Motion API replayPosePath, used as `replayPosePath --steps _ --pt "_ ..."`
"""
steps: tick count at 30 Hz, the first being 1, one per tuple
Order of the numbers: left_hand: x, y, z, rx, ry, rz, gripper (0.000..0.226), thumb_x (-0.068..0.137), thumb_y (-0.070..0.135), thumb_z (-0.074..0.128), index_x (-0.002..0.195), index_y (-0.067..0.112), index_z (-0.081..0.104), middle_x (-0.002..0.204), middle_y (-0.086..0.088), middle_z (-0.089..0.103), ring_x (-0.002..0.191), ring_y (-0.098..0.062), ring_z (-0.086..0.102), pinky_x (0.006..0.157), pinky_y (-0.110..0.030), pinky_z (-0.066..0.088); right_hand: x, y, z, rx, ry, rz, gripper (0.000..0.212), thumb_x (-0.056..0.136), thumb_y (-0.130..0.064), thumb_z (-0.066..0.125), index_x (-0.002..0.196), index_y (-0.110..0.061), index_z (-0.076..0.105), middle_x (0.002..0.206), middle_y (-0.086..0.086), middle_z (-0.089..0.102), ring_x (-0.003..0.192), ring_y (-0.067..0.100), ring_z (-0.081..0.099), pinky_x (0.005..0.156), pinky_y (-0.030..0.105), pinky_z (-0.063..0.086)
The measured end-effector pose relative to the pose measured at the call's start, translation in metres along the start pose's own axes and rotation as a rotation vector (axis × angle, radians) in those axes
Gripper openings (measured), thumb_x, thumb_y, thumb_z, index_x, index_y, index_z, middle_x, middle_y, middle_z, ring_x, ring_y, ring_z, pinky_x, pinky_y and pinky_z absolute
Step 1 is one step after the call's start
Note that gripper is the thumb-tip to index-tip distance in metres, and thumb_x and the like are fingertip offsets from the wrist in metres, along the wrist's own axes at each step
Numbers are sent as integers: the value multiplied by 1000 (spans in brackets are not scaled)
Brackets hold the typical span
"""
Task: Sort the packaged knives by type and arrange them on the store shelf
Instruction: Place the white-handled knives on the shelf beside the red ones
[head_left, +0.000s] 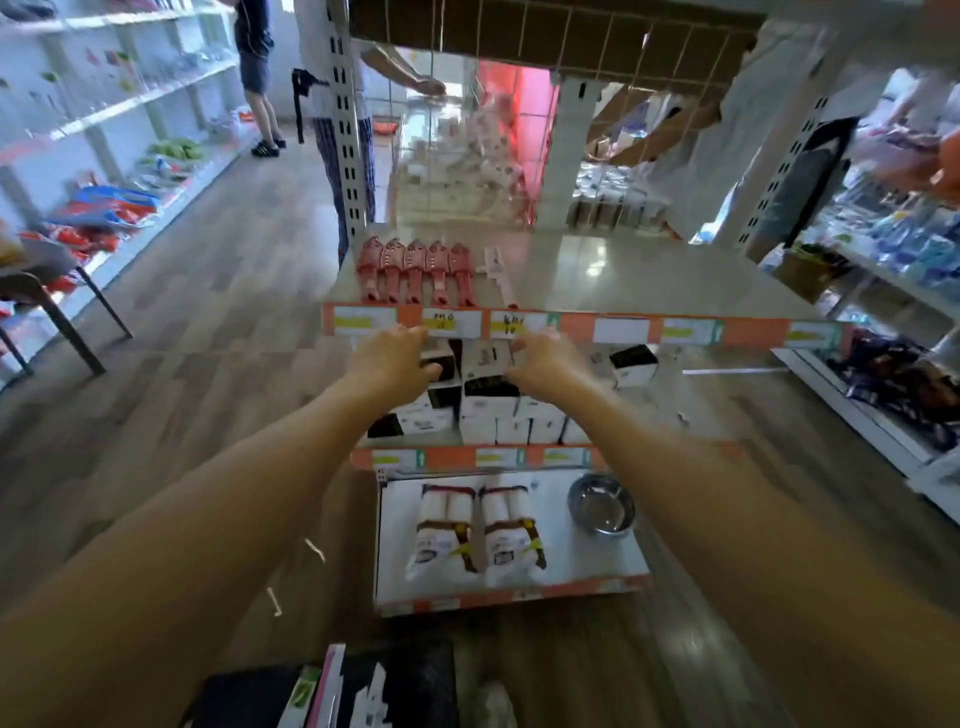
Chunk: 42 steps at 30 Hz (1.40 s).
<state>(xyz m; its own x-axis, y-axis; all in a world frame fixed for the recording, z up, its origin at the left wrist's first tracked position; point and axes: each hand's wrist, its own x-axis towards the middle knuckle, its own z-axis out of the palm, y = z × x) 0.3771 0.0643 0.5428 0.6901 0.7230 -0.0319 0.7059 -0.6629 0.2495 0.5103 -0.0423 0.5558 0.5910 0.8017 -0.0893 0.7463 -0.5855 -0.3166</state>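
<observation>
Several red packaged knives (413, 270) lie side by side at the left of the top shelf (649, 275), with a white packaged knife (498, 275) just right of them. Both arms reach to the middle shelf just below the orange price strip (576, 327). My left hand (395, 358) and my right hand (545, 361) hover on either side of a white box (485, 358) among stacked white and black boxes (498, 415). Thumbs point inward and the fingers look relaxed. No grip is visible. More packaged items (332, 691) lie at my feet.
The bottom shelf holds two white packages with brown bands (480, 530) and a steel bowl (601, 504). A chair (52, 301) and stocked wall shelves stand on the left, more shelving on the right (883, 374). Two people (343, 130) stand behind the shelf unit.
</observation>
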Motion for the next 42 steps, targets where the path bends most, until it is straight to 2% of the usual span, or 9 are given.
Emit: replayPosePath --steps 5,9,14,17,19,25,29,35,42 --pt "-65 -28 19 -34 -45 9 48 93 32 51 138 15 43 141 -11 47 125 -29 48 98 -36 41 -68 -19 40 -13 -110 27 34 94 -18 51 127 -7 54 131 13 52 109 27 56 85 33 49" --pt "-103 -44 56 -96 -114 1 48 92 33 52 137 19 45 137 -10 52 119 -30 52 93 -37 46 -103 -27 79 3 -157 38 33 94 -19 50 125 -9 54 124 13 56 100 27 57 75 32 50" --pt "-135 -67 130 -120 -230 -25 43 92 38 49 130 19 53 132 -6 56 117 -26 55 92 -36 47 -125 -18 146 5 -277 36 33 93 -23 50 124 -12 54 124 11 57 108 29 56 81 34 48" --pt "-156 -78 183 -155 -317 -57 43 91 35 51 128 12 54 137 -11 50 119 -29 53 98 -38 46 -136 -4 196 8 -364 20 30 92 -18 48 120 -7 56 125 13 56 112 30 54 80 31 41" --pt "-170 -85 219 -165 -351 -114 43 91 31 53 128 10 53 139 -13 46 120 -32 51 99 -40 45 -145 7 231 15 -417 -3 34 93 -18 50 125 -7 55 128 13 55 116 29 52 90 32 43" --pt "-198 -106 320 -160 -433 -279 59 93 34 50 147 22 28 158 -6 18 136 -35 34 108 -48 36 -156 35 345 50 -550 -29 34 91 -21 56 123 -8 55 126 12 52 117 29 51 93 38 47" --pt "-206 -130 385 -136 -435 -368 56 96 39 45 146 20 29 154 0 29 135 -27 38 104 -45 36 -159 55 423 52 -632 6 40 94 -21 51 132 -10 48 136 10 47 123 29 46 98 41 45" --pt "-217 -175 499 -198 -483 -393 52 95 34 48 143 17 36 143 -6 45 126 -27 47 98 -40 42 -164 80 550 108 -650 144 36 94 -21 50 129 -11 51 130 7 52 115 25 53 92 38 49" --pt "-239 -206 621 -171 -499 -417 44 94 31 50 135 16 45 132 -6 54 119 -26 52 95 -40 47 -180 101 679 130 -699 210 38 96 -21 47 132 -10 47 132 8 49 120 25 48 91 36 45"
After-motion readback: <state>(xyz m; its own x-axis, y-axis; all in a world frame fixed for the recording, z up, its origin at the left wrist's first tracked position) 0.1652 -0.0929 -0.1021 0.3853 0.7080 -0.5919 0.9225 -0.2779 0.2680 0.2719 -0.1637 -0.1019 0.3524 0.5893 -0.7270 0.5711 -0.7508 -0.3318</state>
